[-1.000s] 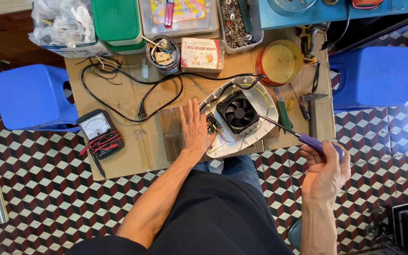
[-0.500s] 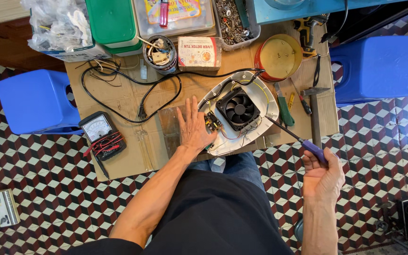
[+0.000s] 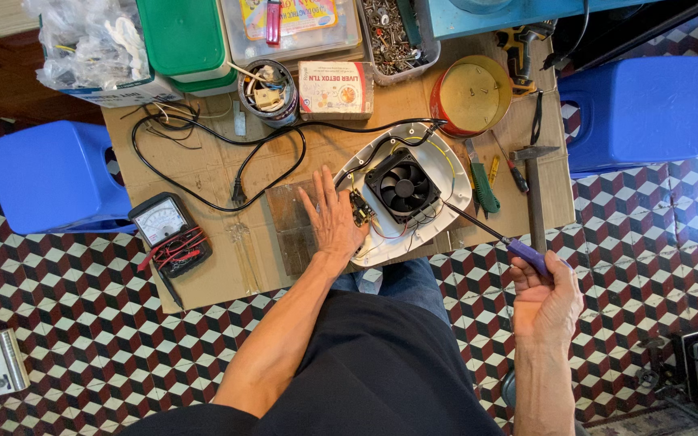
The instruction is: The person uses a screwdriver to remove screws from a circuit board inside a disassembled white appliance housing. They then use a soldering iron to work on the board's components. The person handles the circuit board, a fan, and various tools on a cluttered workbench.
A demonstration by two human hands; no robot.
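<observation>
On the cardboard-covered table (image 3: 203,169), the left hand (image 3: 334,216) lies flat with fingers spread against the opened white casing (image 3: 438,173) (bracing it), while the right hand (image 3: 547,299) clasps a purple-handled screwdriver (image 3: 490,234), its tip angled toward the black fan (image 3: 401,187).

light: bright, even daylight | shadows: soft, faint | focus: sharp — edges slightly bowed, wide-angle
</observation>
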